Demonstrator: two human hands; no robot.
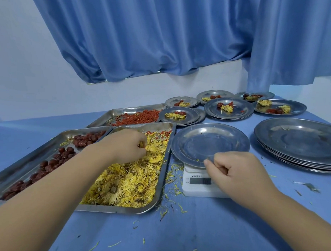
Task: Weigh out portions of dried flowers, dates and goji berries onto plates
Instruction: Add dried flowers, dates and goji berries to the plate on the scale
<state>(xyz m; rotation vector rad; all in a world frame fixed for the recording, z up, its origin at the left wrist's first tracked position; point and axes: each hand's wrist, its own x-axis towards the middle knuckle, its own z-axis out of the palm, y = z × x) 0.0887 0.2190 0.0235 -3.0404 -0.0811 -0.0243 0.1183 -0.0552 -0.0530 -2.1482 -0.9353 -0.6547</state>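
Observation:
My left hand (126,146) reaches into the steel tray of yellow dried flowers (125,182) and pinches one flower head near the tray's far end. My right hand (238,171) grips the near rim of an empty steel plate (209,142) that sits on a white digital scale (197,184). A tray of dark red dates (48,164) lies at the left. Behind it stands a tray of orange-red goji berries (137,117).
Several filled plates (228,107) with flowers, dates and berries stand at the back right. A stack of empty plates (302,142) rests at the right. Loose petals litter the blue tablecloth (165,235). A blue curtain (157,40) hangs behind.

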